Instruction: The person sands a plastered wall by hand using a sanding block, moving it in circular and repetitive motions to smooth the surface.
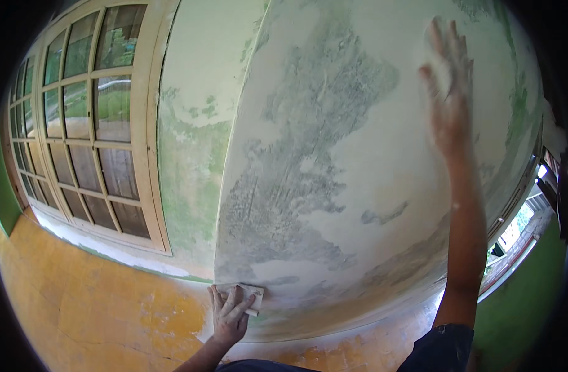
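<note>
Low at the wall's left corner, my left hand (229, 315) presses a pale folded sheet (257, 298), perhaps sandpaper, against the patchy plastered wall (381, 158). My right hand (449, 93) is raised high on the right part of the same wall, blurred, its fingers spread and whitish with dust. Whether a pale thing lies under that palm cannot be told. Grey rough areas and smoother white areas cover the wall between my hands.
A multi-pane wooden window frame (142, 139) stands left of the corner, beside a green-stained wall strip (195, 176). Below lies the dusty orange tiled floor (93, 297). At the far right are an opening (519, 228) and a green surface (521, 288).
</note>
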Tool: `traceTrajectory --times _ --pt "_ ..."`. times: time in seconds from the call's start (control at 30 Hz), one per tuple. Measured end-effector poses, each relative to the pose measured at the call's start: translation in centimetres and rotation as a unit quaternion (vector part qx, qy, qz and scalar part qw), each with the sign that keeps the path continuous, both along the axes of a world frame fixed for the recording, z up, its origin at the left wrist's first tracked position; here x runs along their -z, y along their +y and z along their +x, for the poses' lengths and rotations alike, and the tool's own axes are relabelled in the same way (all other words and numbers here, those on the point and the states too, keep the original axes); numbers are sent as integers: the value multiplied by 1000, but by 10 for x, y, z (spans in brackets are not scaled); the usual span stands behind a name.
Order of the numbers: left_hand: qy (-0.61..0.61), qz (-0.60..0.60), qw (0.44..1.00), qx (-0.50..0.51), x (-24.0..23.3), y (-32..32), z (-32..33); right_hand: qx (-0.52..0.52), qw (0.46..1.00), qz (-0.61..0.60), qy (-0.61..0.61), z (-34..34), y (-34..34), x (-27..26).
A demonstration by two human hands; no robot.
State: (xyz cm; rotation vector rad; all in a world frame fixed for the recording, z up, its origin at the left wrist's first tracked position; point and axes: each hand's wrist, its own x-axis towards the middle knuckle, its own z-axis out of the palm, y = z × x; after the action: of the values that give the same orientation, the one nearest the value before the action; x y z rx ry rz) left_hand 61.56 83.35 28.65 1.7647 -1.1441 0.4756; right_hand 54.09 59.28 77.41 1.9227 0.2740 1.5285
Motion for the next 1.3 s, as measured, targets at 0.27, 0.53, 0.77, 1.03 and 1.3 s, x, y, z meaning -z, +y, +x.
traceTrajectory --times 0.27,0.53,0.77,1.03,1.3 --pt "5 4 1000 3 5 6 6 36 999 -35 22 34 47 26" --pt "29 -11 999 11 5 -4 -1 -120 990 60 42 21 21 -68" --pt "4 56 998 -3 -7 11 2 30 999 8 -27 39 46 -6" --pt "47 53 997 23 -21 10 -6 -86 974 166 -130 8 -22 -82" --pt "51 49 997 18 -30 14 -10 14 995 28 -92 3 -6 -46"
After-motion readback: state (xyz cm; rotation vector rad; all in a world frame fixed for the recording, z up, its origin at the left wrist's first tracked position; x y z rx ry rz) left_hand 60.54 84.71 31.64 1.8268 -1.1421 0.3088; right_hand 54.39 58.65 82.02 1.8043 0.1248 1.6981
